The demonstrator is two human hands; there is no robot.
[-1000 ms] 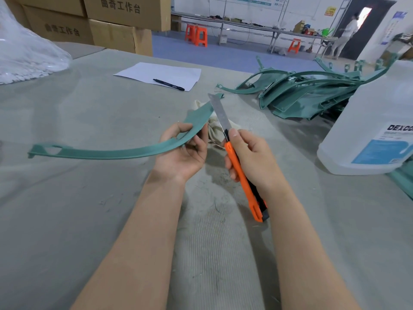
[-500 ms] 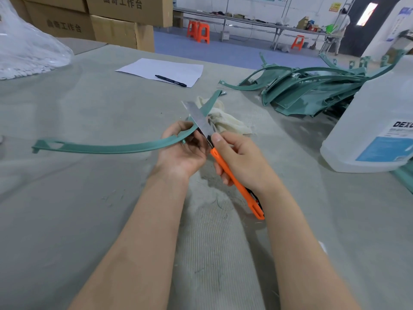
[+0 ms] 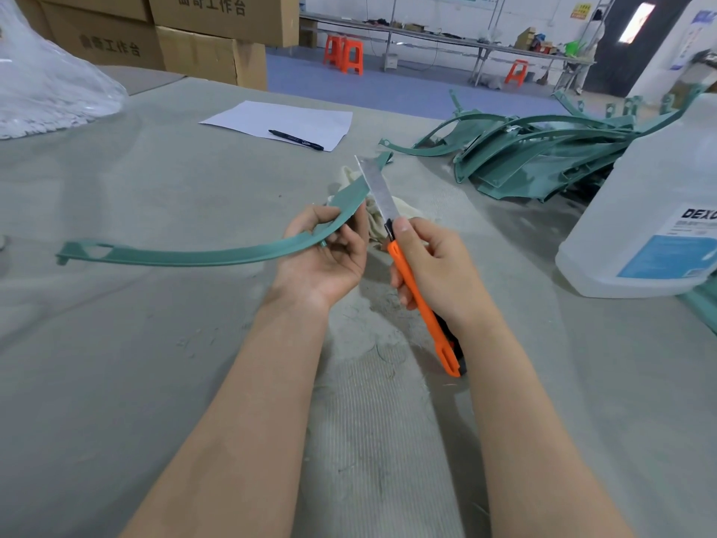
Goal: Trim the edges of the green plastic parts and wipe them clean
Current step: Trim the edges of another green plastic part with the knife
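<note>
The person is at the near edge of the desk (image 3: 116,343), both forearms stretched out over its grey, dusty cover. The left hand (image 3: 326,258) is turned palm up, fingers curled round a long curved green plastic strip (image 3: 201,258) with the thumb pressed on top. The strip sweeps out toward the left edge of the desk and ends there in a tab with a triangular cut-out; its other end rises past the fingers toward the far edge.

The right hand (image 3: 434,269) is closed round the orange handle of a utility knife (image 3: 419,300), thumb set just behind the base of the blade (image 3: 378,192). The blade is pushed out long and points away from the person, crossing the raised end of the strip. From here I can't tell whether the edge actually touches the plastic.

A crumpled pale cloth (image 3: 415,209) lies on the desk just beyond both hands. Toward the far right corner sits a pile of green parts (image 3: 543,157), and a big translucent jug (image 3: 652,211) with a blue-and-white label stands by the right edge. Near the far edge is a sheet of paper (image 3: 283,122) with a pen (image 3: 297,140) on it, and a clear plastic bag (image 3: 50,83) bulges at the far left corner, with cardboard boxes (image 3: 201,52) stacked behind.
</note>
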